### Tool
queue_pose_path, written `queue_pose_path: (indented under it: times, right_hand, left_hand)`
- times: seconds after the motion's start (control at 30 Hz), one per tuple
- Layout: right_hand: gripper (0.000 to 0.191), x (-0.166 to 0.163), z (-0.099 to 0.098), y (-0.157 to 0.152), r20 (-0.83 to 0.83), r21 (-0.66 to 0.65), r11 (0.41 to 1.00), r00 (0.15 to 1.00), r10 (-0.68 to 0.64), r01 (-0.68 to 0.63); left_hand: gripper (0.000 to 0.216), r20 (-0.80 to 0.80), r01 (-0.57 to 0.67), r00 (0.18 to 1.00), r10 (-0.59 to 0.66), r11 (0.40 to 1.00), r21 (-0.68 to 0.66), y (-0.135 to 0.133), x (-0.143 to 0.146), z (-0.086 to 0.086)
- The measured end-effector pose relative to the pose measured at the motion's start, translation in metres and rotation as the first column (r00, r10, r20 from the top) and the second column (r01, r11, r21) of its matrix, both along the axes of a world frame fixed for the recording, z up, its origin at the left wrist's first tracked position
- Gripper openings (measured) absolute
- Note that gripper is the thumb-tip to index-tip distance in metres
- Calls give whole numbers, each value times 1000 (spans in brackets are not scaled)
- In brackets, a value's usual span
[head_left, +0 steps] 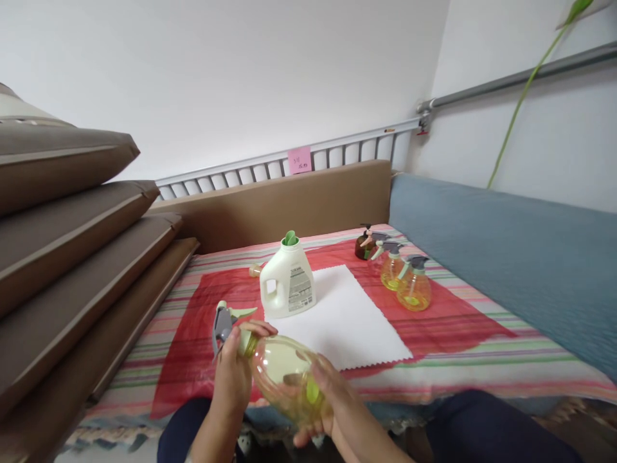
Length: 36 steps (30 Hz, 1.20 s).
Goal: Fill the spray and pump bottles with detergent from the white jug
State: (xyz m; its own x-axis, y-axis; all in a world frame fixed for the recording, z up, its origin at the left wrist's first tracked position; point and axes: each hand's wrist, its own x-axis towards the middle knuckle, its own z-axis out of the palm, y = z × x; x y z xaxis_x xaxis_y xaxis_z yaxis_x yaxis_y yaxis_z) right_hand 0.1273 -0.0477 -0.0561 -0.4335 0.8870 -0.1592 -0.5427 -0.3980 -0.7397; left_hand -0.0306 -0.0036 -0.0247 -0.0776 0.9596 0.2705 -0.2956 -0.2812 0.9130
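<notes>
Head camera showed the left hand [234, 366] with fingers curled around the neck of a yellow spray bottle [284, 368] and the right hand [344, 402] with fingers around its base. It was held tilted in front of a white jug [284, 286]; other spray bottles [413, 290] stood right of the jug.

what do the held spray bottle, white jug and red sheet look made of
Spray bottle: likely clear, glossy yellow plastic, by its bright highlights and translucent wall.
White jug: probably opaque satin plastic, from the moulded handle.
Red sheet: sheer film or perhaps tissue; the striped cloth shows faintly through.
</notes>
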Motion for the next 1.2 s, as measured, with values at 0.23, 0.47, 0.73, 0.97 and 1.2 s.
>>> queue_pose_path:
  times: [0.23,0.47,0.73,0.97,1.2]
  right_hand:
    - [59,9,-3,7,-60,-76,968,970,237,-241]
    - [71,14,-12,5,-80,30,973,970,230,-228]
    - [82,5,-21,12,-123,-305,917,965,229,-257]
    - [71,9,-29,5,-225,-73,947,930,289,-312]
    - [74,5,-23,-1,-116,62,980,974,194,-188]
  left_hand:
    - [35,-146,-28,989,22,999,-42,5,-10,-11]
    - [34,-176,51,982,-60,997,-54,4,-11,-5]
    - [31,-185,72,979,-85,994,-77,0,-7,-8]
    - [33,-174,3,985,-15,997,-73,2,-4,-9]
    - [35,-116,-29,993,24,999,-38,1,-3,-10]
